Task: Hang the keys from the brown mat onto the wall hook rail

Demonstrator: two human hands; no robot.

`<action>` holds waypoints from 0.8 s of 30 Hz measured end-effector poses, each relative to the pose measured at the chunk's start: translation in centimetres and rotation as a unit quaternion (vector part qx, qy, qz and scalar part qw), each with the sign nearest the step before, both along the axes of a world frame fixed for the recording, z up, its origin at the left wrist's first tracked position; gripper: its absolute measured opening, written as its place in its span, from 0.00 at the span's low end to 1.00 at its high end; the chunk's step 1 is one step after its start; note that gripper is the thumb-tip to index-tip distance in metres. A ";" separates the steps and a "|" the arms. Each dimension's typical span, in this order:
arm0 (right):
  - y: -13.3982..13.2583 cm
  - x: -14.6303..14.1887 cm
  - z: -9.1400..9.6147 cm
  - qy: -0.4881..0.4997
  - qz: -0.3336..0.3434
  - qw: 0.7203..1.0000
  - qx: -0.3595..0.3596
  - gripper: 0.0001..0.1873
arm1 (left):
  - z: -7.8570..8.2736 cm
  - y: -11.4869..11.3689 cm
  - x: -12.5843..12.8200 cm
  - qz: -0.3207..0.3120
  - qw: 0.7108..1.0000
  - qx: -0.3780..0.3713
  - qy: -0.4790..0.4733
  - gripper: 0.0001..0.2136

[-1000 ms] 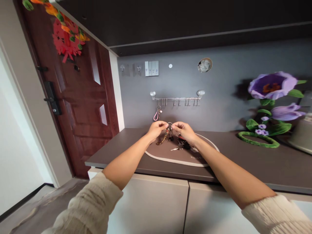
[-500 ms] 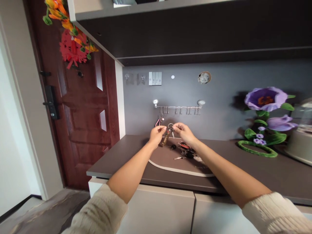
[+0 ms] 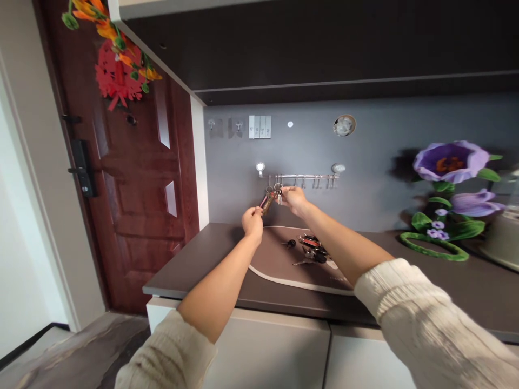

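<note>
My right hand (image 3: pixel 294 199) is raised to the chrome hook rail (image 3: pixel 300 176) on the grey wall and pinches the ring of a key bunch (image 3: pixel 278 192) right under the rail's left hooks. A brown tag (image 3: pixel 266 203) hangs from that bunch, and my left hand (image 3: pixel 253 222) pinches its lower end. A pink strap key ring hangs on the leftmost hook, mostly hidden behind the tag. More keys (image 3: pixel 311 249) lie on the oval mat (image 3: pixel 275 259) on the dark countertop below.
A red-brown door (image 3: pixel 133 178) with a black lock stands at the left. Purple artificial flowers (image 3: pixel 450 189) sit on the counter at right. Light switches (image 3: pixel 259 127) and two small stick-on hooks are above the rail. A dark cabinet hangs overhead.
Both hands have lifted the key bunch from above the mat up to the hook rail. My right hand moved up and left to the hooks; my left followed, holding the tag.
</note>
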State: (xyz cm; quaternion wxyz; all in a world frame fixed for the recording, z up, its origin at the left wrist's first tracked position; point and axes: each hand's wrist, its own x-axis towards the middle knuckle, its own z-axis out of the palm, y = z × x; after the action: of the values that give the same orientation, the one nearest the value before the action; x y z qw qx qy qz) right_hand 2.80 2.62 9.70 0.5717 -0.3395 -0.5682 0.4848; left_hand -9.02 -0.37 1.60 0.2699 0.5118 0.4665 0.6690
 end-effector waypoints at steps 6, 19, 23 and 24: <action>1.8 -1.4 0.3 0.053 -0.047 0.997 -0.044 0.12 | -0.1 0.0 0.7 0.083 0.993 0.017 -0.081 0.11; 3.0 -2.4 0.0 0.080 -0.072 0.990 -0.089 0.11 | 0.1 -0.2 0.7 0.086 0.994 0.004 -0.061 0.10; 2.8 -1.9 -0.3 0.053 -0.075 0.992 -0.085 0.12 | 0.0 -0.1 0.7 0.096 0.994 -0.005 -0.050 0.10; 2.7 -1.8 -0.4 0.045 -0.075 0.993 -0.083 0.12 | 0.0 -0.1 0.7 0.097 0.994 -0.005 -0.045 0.10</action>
State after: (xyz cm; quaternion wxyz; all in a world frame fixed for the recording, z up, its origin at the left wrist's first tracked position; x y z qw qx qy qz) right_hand 1.01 5.37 9.26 0.6014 -0.4055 -0.4723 0.5009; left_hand -8.33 -0.43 1.59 0.2270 0.4317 0.5050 0.7122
